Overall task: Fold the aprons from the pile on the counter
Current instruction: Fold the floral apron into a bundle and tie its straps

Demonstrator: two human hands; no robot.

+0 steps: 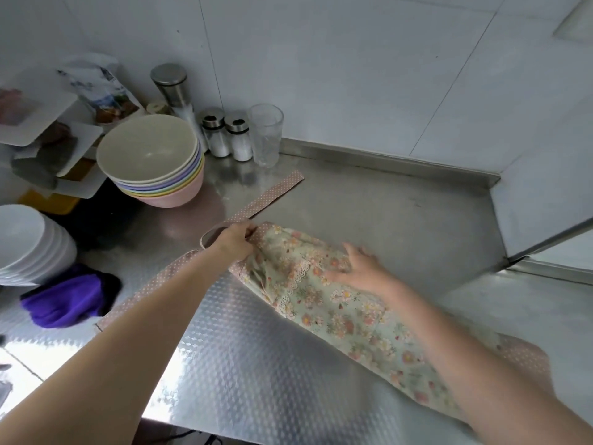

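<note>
On the counter (pixel 401 220), the left hand (pixel 236 240) pinches the apron (pixel 346 303) at its strap (pixel 266 197) end to gather it, while the right hand (pixel 359 268) lies flat, fingers loose, pinning the fold

White tiled walls (pixel 353 65); embossed steel counter (pixel 256 364) in corner, glare at near-left edge.

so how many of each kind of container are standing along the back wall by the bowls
small shakers with dark caps: 2
tall steel-capped dispenser: 1
clear glass tumbler: 1
total: 4
</note>
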